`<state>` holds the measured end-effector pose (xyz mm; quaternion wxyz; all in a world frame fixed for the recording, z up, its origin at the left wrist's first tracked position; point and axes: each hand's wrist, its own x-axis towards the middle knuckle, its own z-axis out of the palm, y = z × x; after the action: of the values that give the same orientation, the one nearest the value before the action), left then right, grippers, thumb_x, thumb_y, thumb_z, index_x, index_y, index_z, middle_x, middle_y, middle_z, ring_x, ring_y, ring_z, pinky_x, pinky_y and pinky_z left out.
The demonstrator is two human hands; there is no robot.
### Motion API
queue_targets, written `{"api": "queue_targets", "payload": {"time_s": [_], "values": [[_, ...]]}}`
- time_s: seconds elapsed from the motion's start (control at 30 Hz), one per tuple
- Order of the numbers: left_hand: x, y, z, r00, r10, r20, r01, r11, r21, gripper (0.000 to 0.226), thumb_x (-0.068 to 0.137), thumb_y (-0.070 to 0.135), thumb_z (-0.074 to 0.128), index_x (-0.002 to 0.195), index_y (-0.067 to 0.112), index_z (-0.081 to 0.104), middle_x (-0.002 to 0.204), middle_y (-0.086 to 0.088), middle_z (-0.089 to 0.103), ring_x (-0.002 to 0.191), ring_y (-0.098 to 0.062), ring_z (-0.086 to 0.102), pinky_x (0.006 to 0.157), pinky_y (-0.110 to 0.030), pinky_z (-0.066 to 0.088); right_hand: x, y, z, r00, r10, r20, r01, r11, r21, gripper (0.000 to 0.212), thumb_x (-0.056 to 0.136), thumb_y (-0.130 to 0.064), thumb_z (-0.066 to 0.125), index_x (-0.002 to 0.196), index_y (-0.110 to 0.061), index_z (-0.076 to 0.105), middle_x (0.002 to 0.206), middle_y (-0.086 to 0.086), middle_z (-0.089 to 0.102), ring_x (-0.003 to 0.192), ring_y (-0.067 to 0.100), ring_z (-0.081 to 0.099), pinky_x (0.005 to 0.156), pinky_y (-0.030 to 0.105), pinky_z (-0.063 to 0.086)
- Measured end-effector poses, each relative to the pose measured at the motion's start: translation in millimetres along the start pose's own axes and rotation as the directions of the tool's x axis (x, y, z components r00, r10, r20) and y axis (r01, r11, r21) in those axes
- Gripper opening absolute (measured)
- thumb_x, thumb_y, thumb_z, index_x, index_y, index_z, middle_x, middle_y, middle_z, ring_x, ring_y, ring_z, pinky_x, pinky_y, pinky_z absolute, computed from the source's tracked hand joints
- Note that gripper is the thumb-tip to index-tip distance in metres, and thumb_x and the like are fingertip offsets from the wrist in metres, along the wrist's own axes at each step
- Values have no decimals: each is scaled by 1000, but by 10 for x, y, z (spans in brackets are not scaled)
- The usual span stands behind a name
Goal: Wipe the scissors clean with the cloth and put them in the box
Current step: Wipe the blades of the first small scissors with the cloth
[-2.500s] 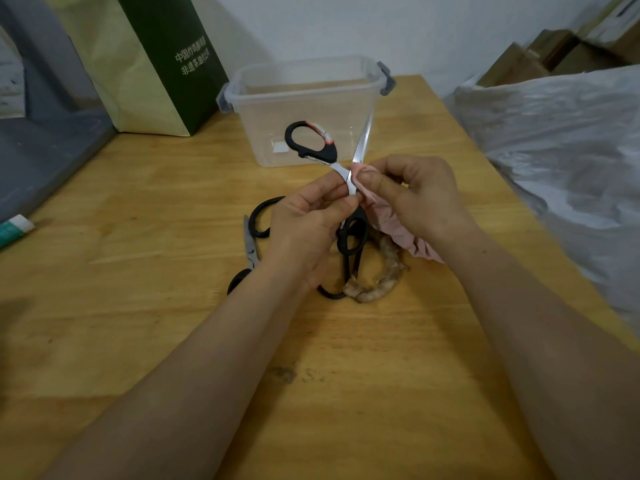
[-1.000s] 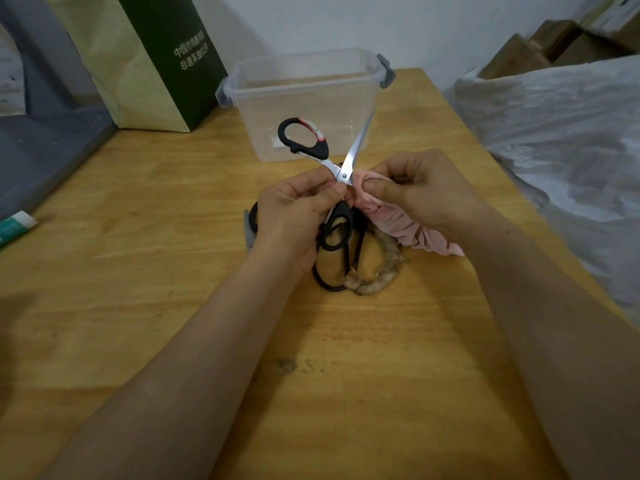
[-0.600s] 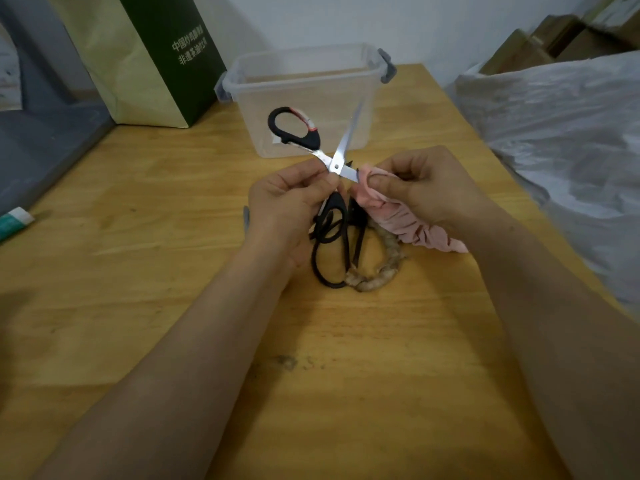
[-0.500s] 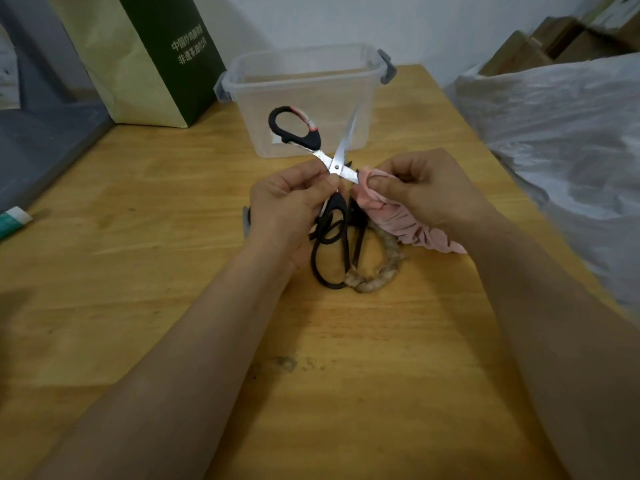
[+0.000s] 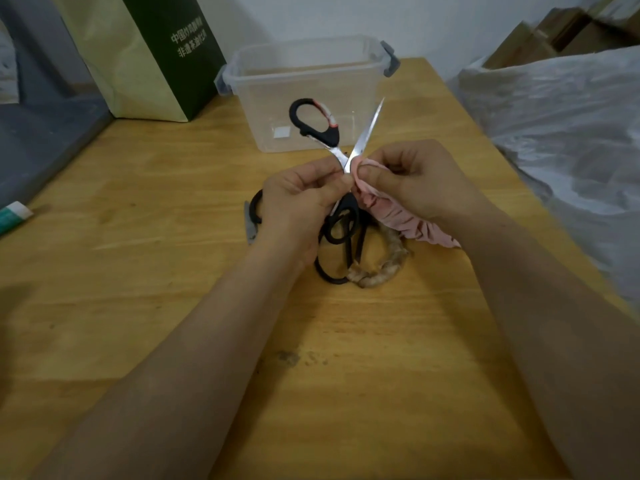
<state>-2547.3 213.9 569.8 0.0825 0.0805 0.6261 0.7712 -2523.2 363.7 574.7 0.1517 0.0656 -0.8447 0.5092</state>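
Observation:
My left hand (image 5: 301,199) grips a pair of black-handled scissors (image 5: 331,136) near the pivot, held above the table with the blades spread apart. One handle loop points up and left, one bare blade points up and right. My right hand (image 5: 419,178) pinches a pink cloth (image 5: 405,216) against the scissors at the pivot. The clear plastic box (image 5: 304,95) stands open just behind the hands. More black-handled scissors (image 5: 341,247) lie on the table under my hands, partly hidden.
A wooden table (image 5: 173,271) holds everything. A tan scrunchie-like ring (image 5: 384,268) lies by the scissors on the table. A green and gold paper bag (image 5: 149,53) stands at the back left. A white plastic sheet (image 5: 561,150) covers the right side. A small tube (image 5: 14,216) lies at the left edge.
The scissors have tilted and their blades have spread wider. My right hand with the cloth has slid down the blade to the pivot. The view has shifted slightly.

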Motion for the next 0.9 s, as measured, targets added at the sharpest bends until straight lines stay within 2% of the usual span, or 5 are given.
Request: {"api": "queue_targets", "payload": {"time_s": [0.23, 0.4, 0.53, 0.7, 0.9], "values": [[52, 47, -81, 999, 21, -31, -23, 998, -64, 19, 82, -10, 63, 97, -1, 68, 79, -8, 71, 75, -21, 68, 75, -31, 60, -66, 35, -67, 1000, 17, 2, -17, 997, 79, 18, 88, -10, 64, 73, -20, 67, 59, -19, 66, 60, -10, 60, 57, 5, 43], [12, -10, 2, 1000, -2, 13, 2, 1000, -16, 25, 83, -6, 64, 108, -5, 66, 97, -19, 70, 86, -29, 68, 76, -31, 59, -3, 7, 34, 1000, -13, -6, 13, 1000, 17, 22, 91, -18, 61, 70, -17, 64, 70, 2, 66, 69, 9, 61, 72, 27, 50], [25, 26, -35, 999, -44, -7, 43, 995, -92, 25, 81, -9, 65, 106, -8, 65, 84, -13, 69, 76, -24, 68, 72, -31, 60, 12, 20, -3, 999, -20, 37, 19, 999, 36, 22, 90, -13, 62, 74, -29, 62, 71, -14, 62, 65, -7, 56, 66, 12, 45], [36, 77, -79, 999, -30, -14, 27, 988, -154, 19, 80, -12, 63, 96, -4, 68, 78, -11, 72, 68, -20, 69, 68, -29, 60, -3, 81, -108, 997, 17, 81, -27, 992, 124, 24, 85, -8, 67, 78, -31, 72, 78, -11, 72, 78, 2, 66, 77, 19, 54], [46, 47, -79, 1000, 7, -3, -8, 995, -100, 20, 81, -12, 62, 98, -1, 68, 77, -8, 72, 69, -18, 70, 73, -31, 60, -38, 99, -62, 997, 73, 24, -76, 986, 148, 28, 84, -18, 69, 59, -30, 73, 58, -12, 68, 55, -5, 60, 53, 9, 46]]}}
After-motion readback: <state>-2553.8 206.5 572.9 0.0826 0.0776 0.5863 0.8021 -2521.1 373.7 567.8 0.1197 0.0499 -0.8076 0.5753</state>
